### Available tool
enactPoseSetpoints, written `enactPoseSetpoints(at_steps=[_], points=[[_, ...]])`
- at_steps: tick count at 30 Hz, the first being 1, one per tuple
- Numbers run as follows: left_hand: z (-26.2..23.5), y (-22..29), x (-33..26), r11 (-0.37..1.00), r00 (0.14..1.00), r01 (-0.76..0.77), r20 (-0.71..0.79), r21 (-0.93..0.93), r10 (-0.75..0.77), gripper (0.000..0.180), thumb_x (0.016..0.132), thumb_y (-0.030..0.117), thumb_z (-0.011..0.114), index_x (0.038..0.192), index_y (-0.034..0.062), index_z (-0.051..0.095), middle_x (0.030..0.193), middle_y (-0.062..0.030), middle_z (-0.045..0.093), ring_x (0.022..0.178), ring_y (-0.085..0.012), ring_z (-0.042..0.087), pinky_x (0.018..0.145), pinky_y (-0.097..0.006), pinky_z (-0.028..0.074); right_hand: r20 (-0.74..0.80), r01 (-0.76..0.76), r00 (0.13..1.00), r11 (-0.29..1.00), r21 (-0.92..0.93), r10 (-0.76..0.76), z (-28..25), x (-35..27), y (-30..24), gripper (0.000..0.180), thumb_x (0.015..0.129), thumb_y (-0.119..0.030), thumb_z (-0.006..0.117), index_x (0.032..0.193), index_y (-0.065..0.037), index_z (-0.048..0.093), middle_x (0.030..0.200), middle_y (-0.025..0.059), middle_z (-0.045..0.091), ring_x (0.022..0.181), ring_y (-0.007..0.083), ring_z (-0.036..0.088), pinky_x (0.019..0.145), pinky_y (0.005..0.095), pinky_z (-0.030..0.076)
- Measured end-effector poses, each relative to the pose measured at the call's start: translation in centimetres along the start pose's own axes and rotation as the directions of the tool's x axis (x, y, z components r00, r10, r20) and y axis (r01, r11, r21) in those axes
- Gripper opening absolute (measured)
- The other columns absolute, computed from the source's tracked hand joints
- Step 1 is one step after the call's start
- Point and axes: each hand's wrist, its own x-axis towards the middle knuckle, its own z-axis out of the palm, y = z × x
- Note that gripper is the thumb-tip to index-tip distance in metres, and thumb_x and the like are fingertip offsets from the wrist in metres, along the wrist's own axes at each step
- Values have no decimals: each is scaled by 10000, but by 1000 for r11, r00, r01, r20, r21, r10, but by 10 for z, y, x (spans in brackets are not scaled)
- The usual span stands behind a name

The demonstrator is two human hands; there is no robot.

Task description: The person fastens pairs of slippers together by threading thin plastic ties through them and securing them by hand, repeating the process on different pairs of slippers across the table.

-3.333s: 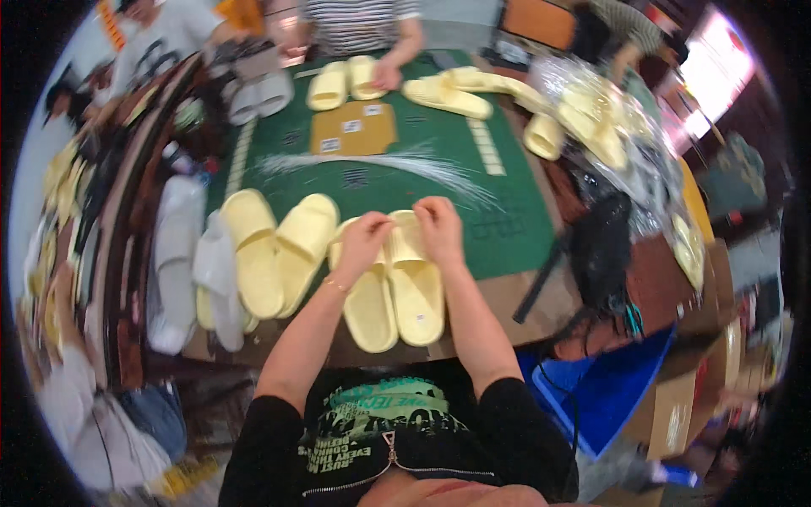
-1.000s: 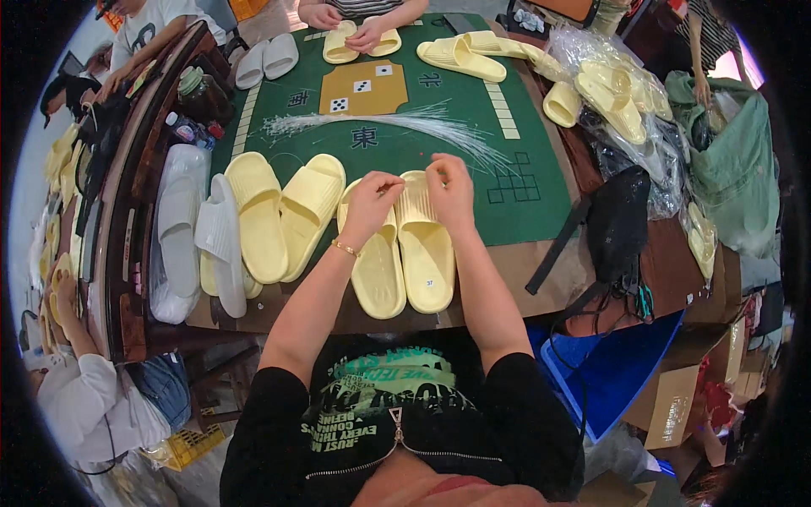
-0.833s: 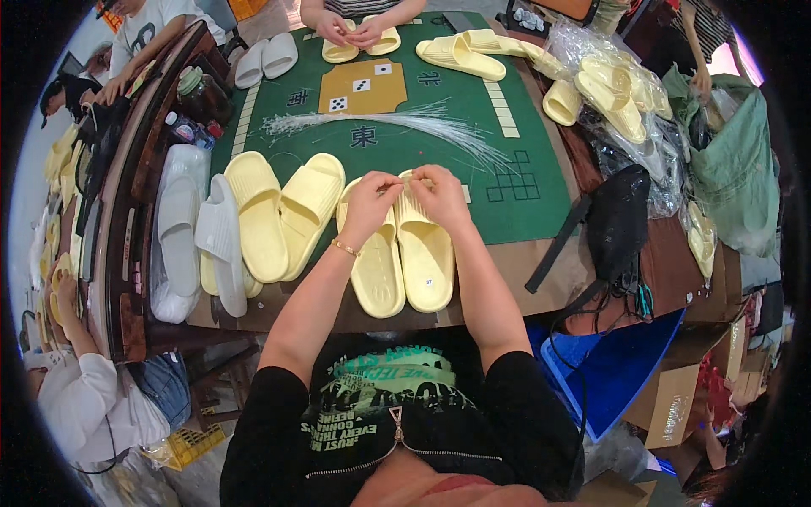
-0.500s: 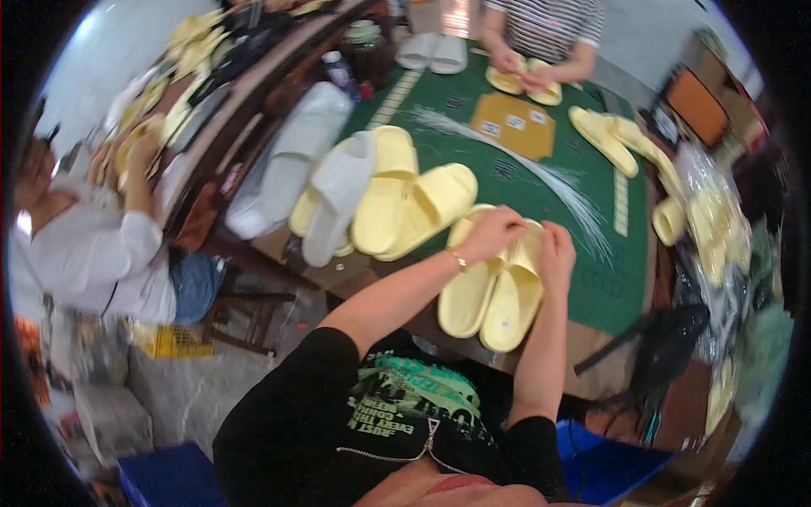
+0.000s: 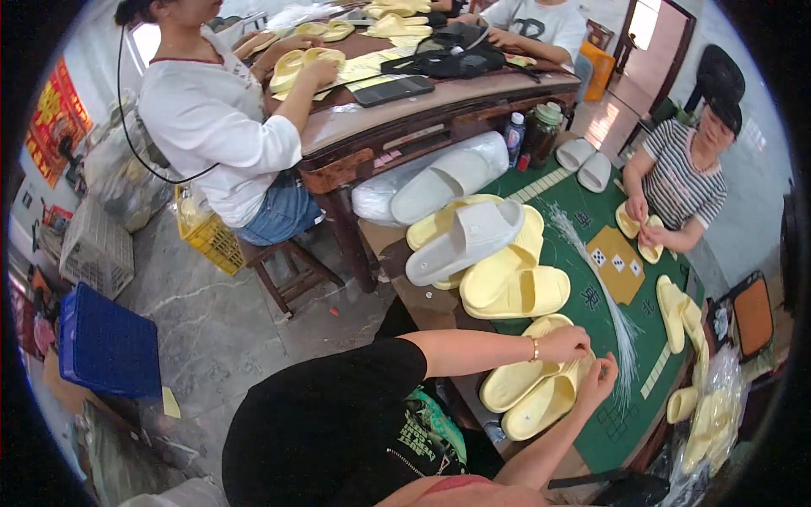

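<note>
A pair of pale yellow slide slippers [image 5: 539,411] lies side by side on the green-topped table, toes away from me. Over their straps is my left hand [image 5: 564,344], wearing a gold bracelet, with its fingertips pinched together. Close by on the right, my right hand [image 5: 598,380] has its fingers bent inward in a pinch at the other slipper's strap. Whatever thin thing the fingertips hold is too small to make out. Beyond the hands, a bundle of thin white strands [image 5: 618,325] stretches across the green tabletop [image 5: 541,188].
More yellow slippers [image 5: 515,291] and a grey slipper [image 5: 469,241] are piled to the left. A tan board [image 5: 615,264] lies farther back. Across the table, a person in a striped shirt [image 5: 688,177] handles yellow slippers. Another person [image 5: 211,127] works at the wooden table [image 5: 439,114].
The view has swung left, so the table appears farther right and the neighbouring wooden table shows more fully. My hands remain at the straps of the same pair of slippers.
</note>
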Motion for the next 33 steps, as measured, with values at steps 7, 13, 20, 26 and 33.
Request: enactPoseSetpoints(at_steps=[7, 13, 20, 26, 33], points=[[-2, 1, 1, 1000, 1000, 2, -17, -16, -2, 145, 757, 181, 635, 785, 38, 639, 783, -121, 600, 764, -272, 591, 695, -370, 468, -2, -55, 998, 993, 109, 55, 2, 2, 9, 127, 869, -128, 572, 882, -1, 560, 1196, 146, 523, 1013, 194, 520, 726, 284, 453], [-3, -4, 1, 996, 999, 8, -32, -91, -11, 148, 756, 178, 630, 785, 33, 638, 778, -123, 601, 753, -264, 589, 686, -367, 468, -93, -54, 994, 997, 46, 58, 8, 1, -3, 119, 864, -110, 565, 857, 6, 542, 1201, 135, 516, 850, 153, 529, 668, 266, 428], [-3, 0, 3, 998, 1000, -5, 10, -59, 6, 146, 741, 170, 634, 773, 27, 638, 769, -122, 601, 745, -263, 589, 676, -363, 469, 29, -57, 998, 998, 33, 56, 3, 0, -9, 121, 871, -111, 556, 872, 9, 541, 1172, 140, 535, 870, 166, 530, 694, 277, 434], [-6, 4, 1, 997, 1000, -9, -21, -76, 7, 150, 743, 177, 632, 769, 30, 640, 764, -122, 599, 748, -264, 589, 677, -364, 469, -101, 15, 995, 998, -64, -21, 1, 7, 24, 188, 895, -139, 523, 934, 43, 551, 1107, 157, 563, 946, 216, 545, 818, 323, 436], [1, 3, -2, 998, 999, 15, 46, -57, -13, 146, 779, 183, 627, 819, 44, 649, 812, -112, 605, 791, -263, 587, 718, -363, 468, -62, -185, 981, 981, -61, 181, -11, -1, 23, 271, 894, -147, 524, 1068, 57, 565, 1067, 143, 588, 945, 251, 554, 852, 337, 438]])
